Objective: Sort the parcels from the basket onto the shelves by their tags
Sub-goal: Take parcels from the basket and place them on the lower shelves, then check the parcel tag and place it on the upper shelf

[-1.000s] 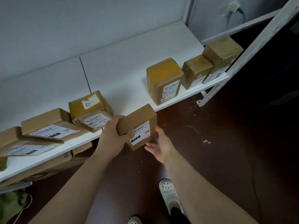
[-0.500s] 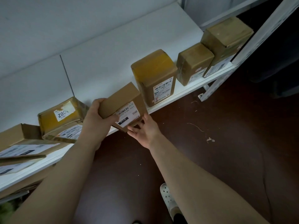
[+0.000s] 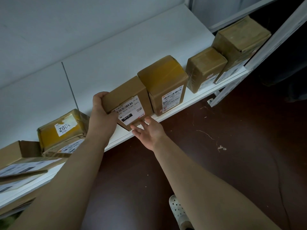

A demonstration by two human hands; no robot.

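Grip first: my left hand (image 3: 103, 117) curls round the left end of the 010 parcel (image 3: 127, 100), fingers over its top and thumb on the labelled front. My right hand (image 3: 149, 131) is spread flat, its straight fingertips touching the parcel's lower front edge. The parcel is at the middle of the frame, at the front edge of the white shelf (image 3: 132, 47), its lower corner hanging past the edge. I cannot tell if it rests flat on the shelf.

A second ago I held it clear of the shelf, out over the dark floor (image 3: 232, 146). Half a second ago it reached the shelf edge with a gap to its right. Now its right side is against, or just beside, the yellow-taped parcel (image 3: 163, 80).

Further to the upper right stand a smaller taped parcel (image 3: 205, 67) and a taller one (image 3: 239, 42). At the lower left lie the 002 parcel (image 3: 61, 130) and a flat box (image 3: 16, 153), both left where they were. My white shoe (image 3: 178, 211) shows at the bottom.
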